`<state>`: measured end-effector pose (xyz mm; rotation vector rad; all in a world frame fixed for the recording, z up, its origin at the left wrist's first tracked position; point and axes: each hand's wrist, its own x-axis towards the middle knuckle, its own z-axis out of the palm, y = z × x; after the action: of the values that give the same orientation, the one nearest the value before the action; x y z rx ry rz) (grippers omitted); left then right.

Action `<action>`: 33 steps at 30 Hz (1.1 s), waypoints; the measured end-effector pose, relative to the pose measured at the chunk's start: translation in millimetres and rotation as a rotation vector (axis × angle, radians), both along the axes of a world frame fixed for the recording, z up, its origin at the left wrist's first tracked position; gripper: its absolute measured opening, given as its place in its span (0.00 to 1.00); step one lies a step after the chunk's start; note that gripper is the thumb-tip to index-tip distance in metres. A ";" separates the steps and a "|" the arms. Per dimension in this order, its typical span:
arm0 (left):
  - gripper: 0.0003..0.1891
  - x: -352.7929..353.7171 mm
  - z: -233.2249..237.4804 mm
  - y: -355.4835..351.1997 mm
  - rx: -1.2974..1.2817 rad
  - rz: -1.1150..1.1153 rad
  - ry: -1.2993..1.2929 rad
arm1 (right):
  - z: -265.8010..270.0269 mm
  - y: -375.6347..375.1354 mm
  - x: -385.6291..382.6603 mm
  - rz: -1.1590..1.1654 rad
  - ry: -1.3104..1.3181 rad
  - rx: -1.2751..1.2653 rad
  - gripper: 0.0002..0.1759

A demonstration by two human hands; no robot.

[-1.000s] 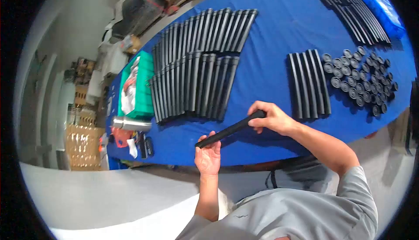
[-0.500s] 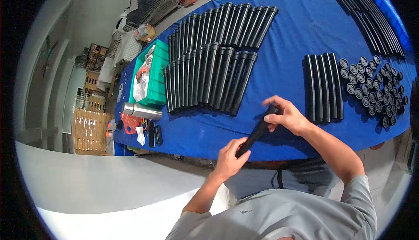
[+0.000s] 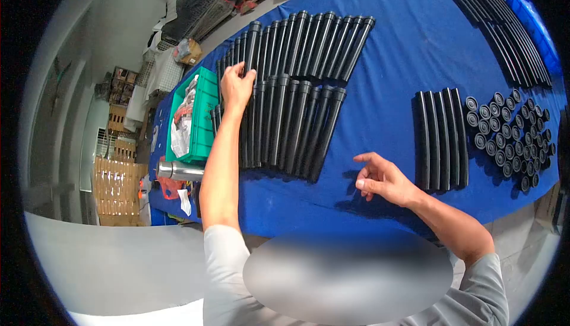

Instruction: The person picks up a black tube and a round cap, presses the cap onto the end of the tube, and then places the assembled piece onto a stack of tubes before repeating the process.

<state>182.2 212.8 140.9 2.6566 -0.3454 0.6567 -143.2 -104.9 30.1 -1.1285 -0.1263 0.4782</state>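
My left hand reaches over the rows of capped black tubes. It grips one black tube, whose capped end sticks up above its neighbours in the far row. The lower part of that tube is hidden behind the hand. Below it lies the near row of capped black tubes, side by side on the blue cloth. My right hand hovers over the cloth with fingers apart and nothing in them. Just to its right are several uncapped black tubes.
Many round black caps lie loose on the right. Further black tubes rest at the far right, beside a blue bin. On the left stand a green crate and a steel flask. Blue cloth covers the table.
The black tube both hands held near the front edge has gone left and away with my left hand to the far row. My right hand has let go and opened.
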 end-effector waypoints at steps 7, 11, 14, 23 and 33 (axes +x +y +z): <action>0.26 82.7 -15.9 -23.1 0.121 0.202 0.122 | 0.7 -2.1 0.9 0.006 0.035 0.008 0.35; 0.26 103.6 -35.9 -17.3 0.131 0.262 0.174 | 4.5 -3.1 1.9 0.003 0.047 -0.003 0.33; 0.25 107.2 -47.9 -12.4 0.129 0.297 0.177 | 5.0 -2.8 1.6 0.002 0.060 0.007 0.33; 0.23 100.3 -46.5 -14.7 0.187 0.291 0.116 | 0.9 -1.2 0.0 0.017 0.054 0.009 0.29; 0.24 35.4 -11.9 -30.9 -0.004 -0.008 -0.077 | -0.4 -0.3 -2.9 0.029 -0.119 -0.108 0.25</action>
<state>217.6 181.9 129.0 2.6300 -0.3763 0.7580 -146.1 -105.2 29.7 -1.2631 -0.2227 0.4480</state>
